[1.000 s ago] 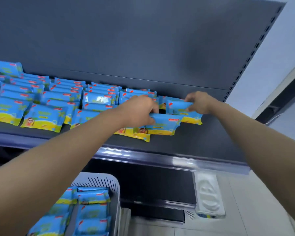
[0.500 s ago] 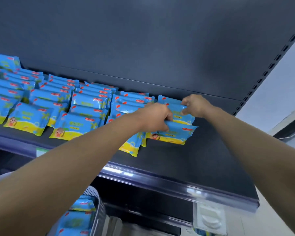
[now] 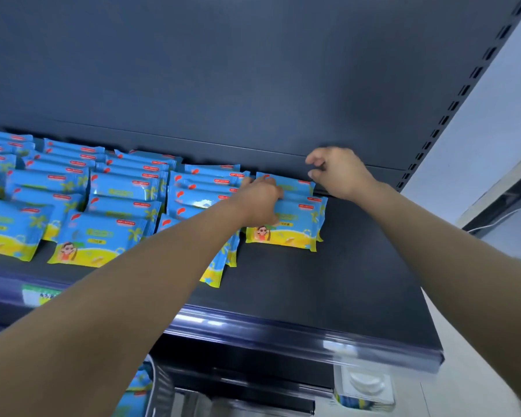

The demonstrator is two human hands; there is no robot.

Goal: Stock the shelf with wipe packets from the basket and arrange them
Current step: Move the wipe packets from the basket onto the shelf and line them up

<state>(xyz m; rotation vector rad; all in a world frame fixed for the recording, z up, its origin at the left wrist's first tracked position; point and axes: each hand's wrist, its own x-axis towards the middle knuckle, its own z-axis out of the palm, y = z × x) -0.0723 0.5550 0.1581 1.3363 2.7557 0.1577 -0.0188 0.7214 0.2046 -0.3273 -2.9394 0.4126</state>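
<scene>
On the shelf, the left hand grips the end-row wipe packets, probably to square them with neighbouring rows; the right hand hovers beside, loosely curled, empty.

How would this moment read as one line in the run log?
step: arranging | left hand: grips rightmost packet stack | right hand: free, above stack's rear | basket: lower left, partly in view

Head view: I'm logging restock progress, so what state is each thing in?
left hand, gripping the rightmost packets.
right hand, loosely curled, holding nothing.
rightmost packets, overlapped in a row, front one face up.
shelf, overlapping packet rows across its left part.
basket, packets inside.
</scene>
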